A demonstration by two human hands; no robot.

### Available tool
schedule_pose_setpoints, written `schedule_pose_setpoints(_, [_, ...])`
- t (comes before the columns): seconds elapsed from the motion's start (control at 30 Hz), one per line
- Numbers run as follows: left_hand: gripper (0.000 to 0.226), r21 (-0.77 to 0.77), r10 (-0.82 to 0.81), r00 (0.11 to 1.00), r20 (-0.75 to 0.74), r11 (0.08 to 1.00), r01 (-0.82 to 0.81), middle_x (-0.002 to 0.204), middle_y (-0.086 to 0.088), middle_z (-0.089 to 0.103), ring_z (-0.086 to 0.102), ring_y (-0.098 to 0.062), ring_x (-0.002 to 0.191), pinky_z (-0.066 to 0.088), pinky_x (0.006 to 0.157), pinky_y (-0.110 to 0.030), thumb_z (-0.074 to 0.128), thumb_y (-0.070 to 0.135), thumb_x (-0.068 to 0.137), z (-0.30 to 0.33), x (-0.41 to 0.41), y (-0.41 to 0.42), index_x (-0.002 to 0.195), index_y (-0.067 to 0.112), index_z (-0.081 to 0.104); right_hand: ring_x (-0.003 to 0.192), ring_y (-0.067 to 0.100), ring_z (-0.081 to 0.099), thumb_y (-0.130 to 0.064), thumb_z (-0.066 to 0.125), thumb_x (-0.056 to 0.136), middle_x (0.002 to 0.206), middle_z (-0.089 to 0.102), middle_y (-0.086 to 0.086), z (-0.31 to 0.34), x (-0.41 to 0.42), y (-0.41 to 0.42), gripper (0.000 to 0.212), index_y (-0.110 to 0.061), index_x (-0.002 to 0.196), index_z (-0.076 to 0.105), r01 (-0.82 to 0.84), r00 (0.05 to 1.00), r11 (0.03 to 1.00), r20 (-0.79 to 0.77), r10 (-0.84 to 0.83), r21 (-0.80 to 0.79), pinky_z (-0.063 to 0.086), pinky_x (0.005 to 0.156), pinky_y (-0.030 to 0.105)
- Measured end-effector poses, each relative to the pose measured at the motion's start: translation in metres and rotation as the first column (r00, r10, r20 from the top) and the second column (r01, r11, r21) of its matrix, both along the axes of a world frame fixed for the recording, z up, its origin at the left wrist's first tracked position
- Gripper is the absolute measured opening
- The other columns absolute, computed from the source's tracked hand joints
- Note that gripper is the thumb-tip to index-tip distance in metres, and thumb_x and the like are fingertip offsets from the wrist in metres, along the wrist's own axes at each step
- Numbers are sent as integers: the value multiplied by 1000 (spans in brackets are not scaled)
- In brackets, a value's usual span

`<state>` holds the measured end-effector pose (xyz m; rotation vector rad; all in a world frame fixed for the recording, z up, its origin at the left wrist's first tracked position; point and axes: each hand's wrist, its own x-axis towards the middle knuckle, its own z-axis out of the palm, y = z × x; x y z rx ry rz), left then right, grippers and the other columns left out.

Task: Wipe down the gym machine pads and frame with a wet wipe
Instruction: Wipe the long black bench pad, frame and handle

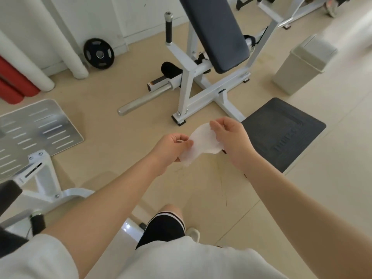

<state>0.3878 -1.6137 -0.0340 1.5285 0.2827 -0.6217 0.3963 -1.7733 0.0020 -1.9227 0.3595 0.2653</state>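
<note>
Wipe: white wet wipe (201, 146) stretched between both hands, in the air above the tan floor (112, 125).
Left hand (171, 148): fingers curled, pinching the wipe's left edge.
Right hand (231, 139): fingers pinching its right edge.
Machine: white frame (188, 87) with dark pad (217, 33), beyond the hands, untouched.
Bin (302, 65): right of the frame.

Two hands, left hand (171, 147) and right hand (229, 137). One wet wipe (201, 146). One dark back pad (215, 31). One weight plate (98, 53). One bin (302, 65). One black floor mat (281, 133). Two red rolls (14, 81). One slotted metal footplate (34, 127).
</note>
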Motion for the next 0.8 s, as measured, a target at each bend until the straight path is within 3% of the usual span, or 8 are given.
schedule_pose_setpoints(0.1, [14, -108, 106, 984, -145, 987, -123, 75, -4, 60, 59, -7, 56, 52, 50, -19, 48, 11, 94, 6, 45, -31, 86, 13, 58, 75, 11, 50, -20, 59, 89, 88, 57, -5, 4, 29, -15, 10, -12, 87, 65, -121, 948, 950, 250, 196, -289, 40, 62, 22])
schedule_pose_setpoints(0.23, [29, -336, 139, 946, -294, 911, -238, 71, -4, 64, 60, -13, 62, 54, 53, -21, 40, 25, 98, 9, 114, -63, 92, 8, 63, 77, 23, 56, -24, 56, 89, 96, 60, 3, -15, 74, -36, 21, -8, 88, 70, -193, 809, 751, 331, 486, -631, 51, 62, 36])
schedule_pose_setpoints(0.37, [28, -187, 87, 976, -200, 974, -125, 77, -5, 59, 56, -11, 59, 50, 53, -21, 53, 18, 92, -1, 204, -83, 115, 2, 55, 82, 28, 64, -37, 44, 88, 98, 69, 3, -33, 149, -61, 34, -15, 98, 69, -346, 645, 582, 264, 717, -736, 52, 68, 38])
schedule_pose_setpoints(0.43, [25, -89, 109, 977, -185, 988, -127, 84, -6, 60, 57, -14, 67, 49, 56, -24, 52, 10, 93, -5, 257, -87, 117, 4, 52, 88, 25, 65, -32, 51, 91, 107, 68, 1, -37, 194, -72, 27, -16, 106, 67, -383, 672, 623, 256, 694, -682, 52, 72, 36])
schedule_pose_setpoints(0.53, [12, 1, 55, 990, -127, 998, -55, 95, -6, 61, 58, -15, 79, 48, 59, -22, 49, 11, 94, 0, 336, -91, 103, 11, 56, 97, 18, 60, -25, 55, 91, 114, 62, -2, -33, 264, -87, 25, -18, 114, 62, -177, 875, 839, 309, 374, -515, 44, 79, 26])
schedule_pose_setpoints(0.67, [11, -24, -126, 991, -35, 992, 125, 98, -5, 64, 60, -16, 88, 51, 65, -20, 51, 16, 94, 17, 422, -108, 99, 14, 60, 112, 5, 40, -33, 59, 88, 124, 41, -13, -19, 363, -108, 55, -29, 137, 37, -100, 993, 986, 56, 109, -134, 35, 92, 23])
schedule_pose_setpoints(0.73, [13, -54, -152, 988, -26, 987, 151, 95, -3, 65, 61, -15, 86, 52, 66, -20, 51, 15, 94, 23, 454, -120, 100, 13, 62, 113, 9, 46, -31, 62, 86, 126, 47, -9, -20, 400, -118, 51, -29, 133, 42, -85, 996, 994, -11, 86, 61, 39, 88, 21])
schedule_pose_setpoints(0.8, [12, -71, -134, 991, -16, 989, 133, 89, -1, 65, 61, -12, 81, 51, 63, -18, 52, 14, 93, 25, 483, -132, 93, 14, 64, 97, 14, 55, -23, 64, 85, 107, 60, -1, -21, 433, -126, 26, -26, 111, 58, -75, 997, 981, -13, 78, 177, 45, 77, 21])
